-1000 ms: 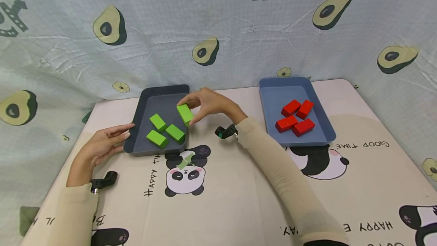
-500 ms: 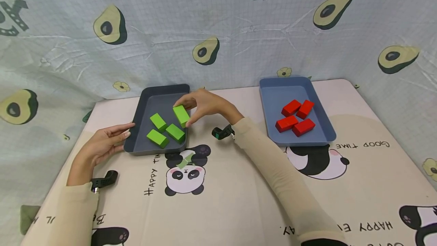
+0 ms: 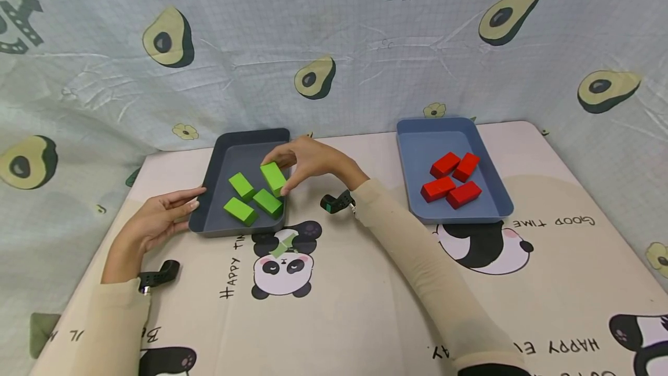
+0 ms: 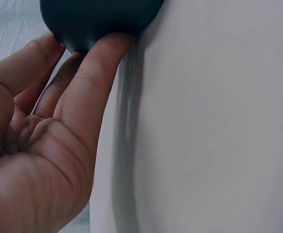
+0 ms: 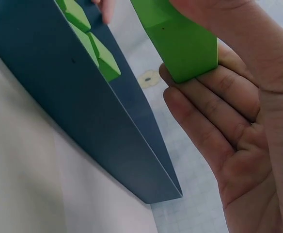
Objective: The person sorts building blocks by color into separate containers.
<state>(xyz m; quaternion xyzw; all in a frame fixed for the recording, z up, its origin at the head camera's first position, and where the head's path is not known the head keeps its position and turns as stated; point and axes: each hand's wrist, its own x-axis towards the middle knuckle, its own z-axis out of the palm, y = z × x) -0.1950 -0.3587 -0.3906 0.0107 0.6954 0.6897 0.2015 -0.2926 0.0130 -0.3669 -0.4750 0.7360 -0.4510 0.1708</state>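
Note:
My right hand (image 3: 316, 158) pinches a bright green block (image 3: 273, 179) between thumb and fingertips. This block is tilted above the right wall of the dark grey tray (image 3: 235, 152), partly inside its outline in the head view. Several fingers support the block's far end in the right wrist view. Three more green blocks, among them one at the front (image 3: 240, 212), lie in the tray's near half. The left hand (image 3: 156, 219) touches the tray's left wall with extended fingertips. In the left wrist view, those fingers (image 4: 90, 77) meet the tray's rounded corner (image 4: 100, 19).
A blue tray (image 3: 425, 144) with several red blocks (image 3: 437, 189) stands at the right rear. Behind both trays hangs a pale curtain (image 3: 235, 91) printed with avocados. A panda-print cloth (image 3: 339, 312) covers the table.
My right hand has shifted slightly left with the green block, from beyond the grey tray's right wall to further over it. The left hand stays at the tray's left side.

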